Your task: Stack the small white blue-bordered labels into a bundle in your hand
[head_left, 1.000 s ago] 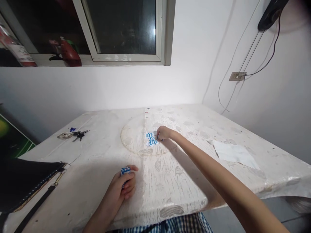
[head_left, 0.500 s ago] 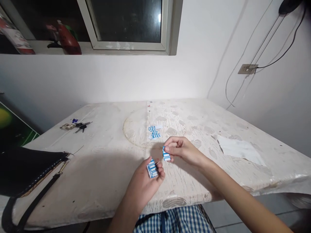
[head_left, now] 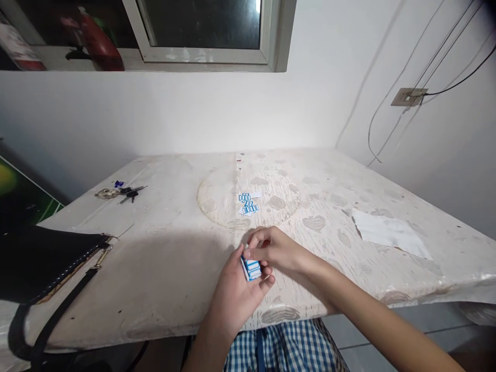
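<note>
My left hand is curled, palm up, around a small stack of white paper pieces with blue outlines. Over its top edge, my right hand pinches with thumb and fingertips, pressing a similar piece against the stack; the fingers partly hide where the pieces meet. More white pieces with blue-outlined boxes lie loosely on the table just beyond my hands, beside a plain white strip.
A torn white sheet lies on the right of the table. Keys and a black bag with a strap are on the left. A wall with a window and an outlet stands behind.
My right hand has moved left and down, bringing its paper piece to the stack in my left hand. The hands were apart before. The view has tilted slightly downward.
</note>
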Tool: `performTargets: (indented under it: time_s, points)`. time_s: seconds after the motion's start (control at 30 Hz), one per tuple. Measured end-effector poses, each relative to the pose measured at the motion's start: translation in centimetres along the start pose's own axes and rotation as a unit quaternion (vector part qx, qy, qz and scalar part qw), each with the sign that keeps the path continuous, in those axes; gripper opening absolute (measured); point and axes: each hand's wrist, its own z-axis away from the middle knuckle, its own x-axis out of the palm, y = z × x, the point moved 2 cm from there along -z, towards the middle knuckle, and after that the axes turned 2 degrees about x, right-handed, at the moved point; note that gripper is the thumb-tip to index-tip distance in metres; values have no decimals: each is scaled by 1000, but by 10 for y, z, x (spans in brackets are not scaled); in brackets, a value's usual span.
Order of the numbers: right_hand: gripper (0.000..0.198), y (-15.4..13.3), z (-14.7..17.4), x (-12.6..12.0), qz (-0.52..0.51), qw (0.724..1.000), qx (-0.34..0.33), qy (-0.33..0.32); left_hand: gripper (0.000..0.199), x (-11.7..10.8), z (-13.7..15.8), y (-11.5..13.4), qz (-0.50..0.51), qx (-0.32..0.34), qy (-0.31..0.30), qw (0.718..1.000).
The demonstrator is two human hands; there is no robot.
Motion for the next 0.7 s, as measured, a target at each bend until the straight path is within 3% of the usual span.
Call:
performTargets:
  time_s: [0.37, 0.57, 0.7]
  points:
    - [18, 9, 1, 4, 30, 999, 26, 25, 25, 0, -3, -3, 16, 8, -7, 1000]
    - [15, 4, 3, 1, 82, 994, -28, 69, 22, -1, -4, -2, 28, 8, -18, 999]
    - [7, -8, -1, -18, 160, 973, -86, 142, 32, -3, -1, -2, 30, -10, -33, 999]
